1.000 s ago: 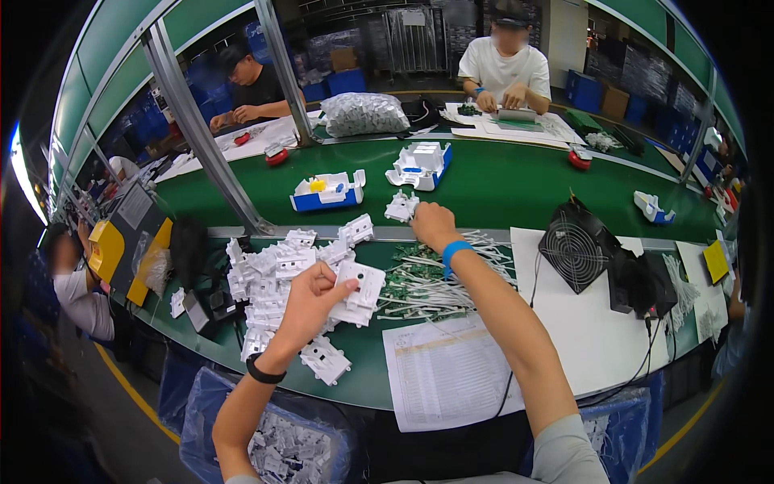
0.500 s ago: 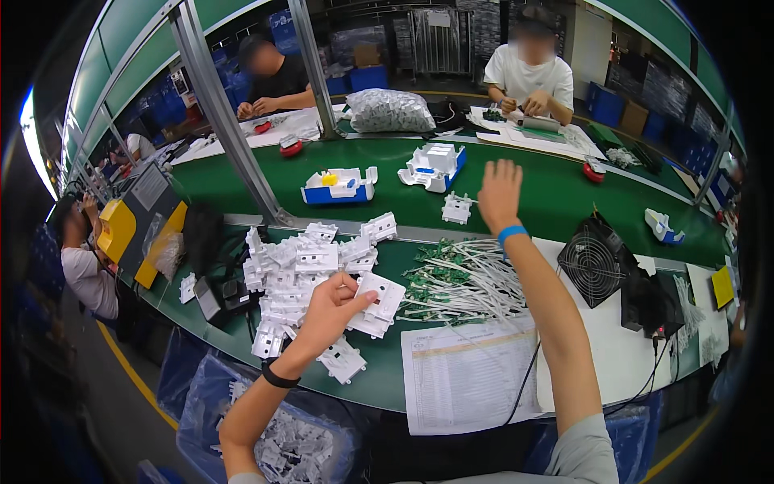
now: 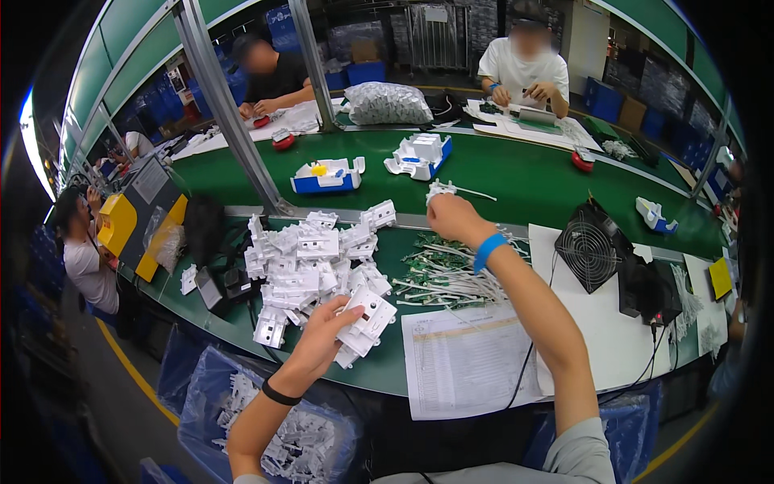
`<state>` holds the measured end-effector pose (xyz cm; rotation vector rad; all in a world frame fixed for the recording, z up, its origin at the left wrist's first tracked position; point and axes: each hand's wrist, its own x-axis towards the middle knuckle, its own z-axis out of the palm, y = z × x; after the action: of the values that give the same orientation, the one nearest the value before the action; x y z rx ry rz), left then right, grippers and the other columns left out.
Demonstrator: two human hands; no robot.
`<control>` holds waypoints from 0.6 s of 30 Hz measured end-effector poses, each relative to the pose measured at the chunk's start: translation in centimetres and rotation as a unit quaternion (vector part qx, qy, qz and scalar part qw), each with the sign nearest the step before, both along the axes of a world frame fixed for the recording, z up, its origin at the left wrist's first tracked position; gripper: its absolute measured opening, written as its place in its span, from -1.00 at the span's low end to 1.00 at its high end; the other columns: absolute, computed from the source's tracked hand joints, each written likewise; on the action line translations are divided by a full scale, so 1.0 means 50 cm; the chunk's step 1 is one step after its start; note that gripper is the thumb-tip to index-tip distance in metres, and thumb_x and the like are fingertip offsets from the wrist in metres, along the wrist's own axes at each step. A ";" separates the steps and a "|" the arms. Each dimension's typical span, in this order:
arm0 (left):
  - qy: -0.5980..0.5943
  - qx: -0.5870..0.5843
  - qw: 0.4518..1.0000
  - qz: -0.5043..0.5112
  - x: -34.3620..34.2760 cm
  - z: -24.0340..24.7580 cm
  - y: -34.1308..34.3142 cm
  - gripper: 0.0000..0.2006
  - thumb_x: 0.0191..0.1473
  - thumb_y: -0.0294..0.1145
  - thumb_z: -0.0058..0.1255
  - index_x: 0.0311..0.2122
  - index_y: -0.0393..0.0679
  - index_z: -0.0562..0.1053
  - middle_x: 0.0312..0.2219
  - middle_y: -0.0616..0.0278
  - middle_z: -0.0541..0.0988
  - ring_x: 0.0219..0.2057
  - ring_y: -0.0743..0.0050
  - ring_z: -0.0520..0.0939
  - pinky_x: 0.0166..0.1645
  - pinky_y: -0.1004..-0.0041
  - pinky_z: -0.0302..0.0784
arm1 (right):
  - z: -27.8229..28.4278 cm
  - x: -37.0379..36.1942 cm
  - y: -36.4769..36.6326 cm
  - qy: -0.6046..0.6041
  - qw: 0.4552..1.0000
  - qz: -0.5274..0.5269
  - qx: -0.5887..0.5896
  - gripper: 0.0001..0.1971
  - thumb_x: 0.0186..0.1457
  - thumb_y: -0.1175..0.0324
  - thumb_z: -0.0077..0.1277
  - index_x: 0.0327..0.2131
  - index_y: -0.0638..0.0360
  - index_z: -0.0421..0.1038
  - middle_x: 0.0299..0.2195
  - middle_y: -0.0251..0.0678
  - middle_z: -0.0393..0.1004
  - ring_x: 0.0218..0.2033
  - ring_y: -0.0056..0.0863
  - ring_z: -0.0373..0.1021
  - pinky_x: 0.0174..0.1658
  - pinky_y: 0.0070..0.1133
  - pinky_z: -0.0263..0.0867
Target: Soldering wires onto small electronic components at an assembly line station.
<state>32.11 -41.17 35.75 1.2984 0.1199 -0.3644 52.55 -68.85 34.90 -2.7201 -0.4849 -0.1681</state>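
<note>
My left hand (image 3: 322, 332) grips a white square plastic plate (image 3: 367, 319) by its left edge, thumb on top; a dark hole shows in the plate. Below it lies the near edge of a heap of similar white plastic parts (image 3: 294, 262). My right hand (image 3: 456, 219) reaches over the green belt, fingers curled closed at a white plastic part (image 3: 440, 190) with a white cable trailing right. The fingertips are partly hidden behind the hand. Near my right wrist lies a bundle of white cables with green circuit boards (image 3: 451, 274).
Two white-and-blue housings (image 3: 328, 179) (image 3: 419, 157) sit on the belt (image 3: 532, 173). A printed sheet (image 3: 468, 363) lies at the near edge. To the right stands a black fan (image 3: 590, 258). Metal posts (image 3: 222, 105) rise on the left; people work across the belt.
My right hand has drawn left and nearer, from stretched fingers beside the white part to curled fingers at it. The left hand's plate has tilted and come slightly nearer. The housings appear shifted left.
</note>
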 end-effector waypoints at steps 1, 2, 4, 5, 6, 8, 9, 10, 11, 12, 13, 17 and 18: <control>0.004 -0.023 1.000 -0.004 -0.006 -0.003 -0.002 -0.73 0.26 -0.34 0.08 -0.02 -0.25 0.44 -0.23 0.23 0.62 -0.24 0.55 0.66 -0.16 0.50 0.59 | 0.010 -0.025 -0.018 0.022 1.000 0.013 -0.002 -0.86 -0.06 0.43 0.12 -0.38 0.24 0.53 -0.30 0.08 0.58 -0.22 0.02 0.53 -0.12 -0.18 0.44; 0.012 -0.040 0.999 -0.006 -0.011 -0.006 -0.004 -0.72 0.27 -0.32 0.07 -0.01 -0.24 0.44 -0.22 0.25 0.61 -0.23 0.55 0.66 -0.16 0.50 0.59 | 0.018 -0.049 -0.033 0.044 0.999 0.021 -0.005 -0.87 -0.06 0.42 0.12 -0.39 0.23 0.54 -0.29 0.07 0.58 -0.22 0.01 0.53 -0.12 -0.18 0.44; 0.026 -0.058 0.998 -0.016 -0.018 -0.010 -0.011 -0.69 0.26 -0.30 0.06 0.02 -0.24 0.44 -0.20 0.26 0.61 -0.21 0.53 0.66 -0.16 0.48 0.59 | 0.022 -0.094 -0.057 0.099 0.994 0.046 -0.014 -0.90 -0.07 0.42 0.15 -0.42 0.18 0.56 -0.28 0.02 0.57 -0.20 -0.02 0.52 -0.12 -0.20 0.44; 0.031 -0.060 0.997 -0.022 -0.018 -0.011 -0.017 -0.67 0.26 -0.28 0.05 0.05 -0.24 0.43 -0.18 0.25 0.62 -0.20 0.51 0.66 -0.16 0.46 0.59 | 0.017 -0.115 -0.062 0.059 0.996 0.048 -0.039 -0.88 -0.08 0.42 0.16 -0.40 0.19 0.56 -0.27 0.01 0.55 -0.18 -0.03 0.51 -0.12 -0.20 0.44; 0.031 -0.072 0.996 -0.030 -0.018 -0.014 -0.022 -0.64 0.26 -0.27 0.05 0.07 -0.23 0.42 -0.16 0.25 0.62 -0.18 0.49 0.67 -0.16 0.44 0.59 | 0.006 -0.136 -0.067 0.021 0.996 0.057 -0.062 -0.86 -0.09 0.43 0.17 -0.38 0.20 0.56 -0.26 -0.01 0.54 -0.17 -0.04 0.50 -0.12 -0.20 0.45; 0.038 -0.081 0.996 -0.032 -0.016 -0.022 -0.035 -0.64 0.25 -0.24 0.05 0.05 -0.22 0.44 -0.18 0.25 0.63 -0.20 0.48 0.67 -0.18 0.45 0.59 | -0.023 -0.171 -0.071 -0.058 0.994 0.051 -0.082 -0.81 -0.12 0.49 0.17 -0.33 0.24 0.54 -0.21 -0.05 0.48 -0.13 -0.05 0.47 -0.10 -0.21 0.46; 0.027 -0.099 0.994 -0.040 -0.013 -0.026 -0.042 -0.64 0.25 -0.22 0.06 0.05 -0.21 0.45 -0.19 0.25 0.64 -0.22 0.48 0.68 -0.19 0.46 0.59 | -0.035 -0.180 -0.075 -0.087 0.992 0.039 -0.082 -0.81 -0.13 0.51 0.15 -0.33 0.25 0.53 -0.20 -0.05 0.48 -0.13 -0.04 0.47 -0.10 -0.20 0.46; 0.050 -0.102 0.993 -0.034 -0.011 -0.030 -0.046 -0.66 0.24 -0.22 0.08 0.01 -0.21 0.47 -0.21 0.24 0.64 -0.24 0.46 0.68 -0.21 0.45 0.58 | -0.048 -0.188 -0.076 -0.125 0.988 0.028 -0.085 -0.80 -0.13 0.54 0.13 -0.33 0.27 0.52 -0.19 -0.04 0.48 -0.13 -0.03 0.47 -0.09 -0.20 0.46; 0.053 -0.107 0.992 -0.039 -0.013 -0.034 -0.051 -0.66 0.24 -0.22 0.09 0.01 -0.21 0.47 -0.21 0.24 0.65 -0.24 0.45 0.68 -0.22 0.44 0.58 | -0.058 -0.194 -0.079 -0.146 0.984 0.006 -0.099 -0.80 -0.13 0.56 0.11 -0.32 0.28 0.51 -0.18 -0.04 0.48 -0.14 -0.02 0.47 -0.08 -0.19 0.46; 0.057 -0.113 0.991 -0.043 -0.013 -0.038 -0.056 -0.66 0.23 -0.22 0.09 0.01 -0.20 0.47 -0.21 0.24 0.65 -0.25 0.45 0.68 -0.22 0.44 0.58 | -0.064 -0.196 -0.085 -0.184 0.979 0.014 -0.081 -0.81 -0.13 0.64 0.04 -0.35 0.30 0.51 -0.25 -0.03 0.52 -0.19 -0.02 0.50 -0.12 -0.21 0.46; 0.057 -0.120 0.990 -0.049 -0.015 -0.042 -0.062 -0.66 0.23 -0.22 0.10 0.00 -0.20 0.47 -0.21 0.23 0.65 -0.25 0.45 0.68 -0.23 0.43 0.58 | -0.066 -0.195 -0.094 -0.167 0.985 0.020 -0.028 -0.82 -0.12 0.64 0.04 -0.36 0.32 0.51 -0.28 -0.03 0.53 -0.21 -0.03 0.50 -0.14 -0.22 0.45; 0.074 -0.149 0.984 -0.059 -0.010 -0.043 -0.094 -0.66 0.23 -0.24 0.11 0.01 -0.20 0.47 -0.18 0.23 0.64 -0.19 0.42 0.67 -0.15 0.42 0.57 | -0.053 -0.177 -0.133 -0.070 0.984 -0.015 0.166 -0.90 -0.06 0.58 0.11 -0.38 0.37 0.52 -0.44 -0.03 0.56 -0.34 -0.14 0.53 -0.20 -0.33 0.43; 0.072 -0.153 0.984 -0.058 -0.009 -0.042 -0.103 -0.66 0.23 -0.24 0.11 0.02 -0.19 0.46 -0.16 0.22 0.64 -0.16 0.42 0.66 -0.12 0.40 0.57 | -0.051 -0.173 -0.138 -0.058 0.976 -0.027 0.207 -0.89 -0.05 0.56 0.14 -0.37 0.37 0.53 -0.44 -0.04 0.57 -0.35 -0.17 0.52 -0.20 -0.36 0.42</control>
<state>31.67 -46.33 33.67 0.9763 0.1054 -0.5544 43.90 -75.77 32.36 -2.3235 -0.3602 -0.3977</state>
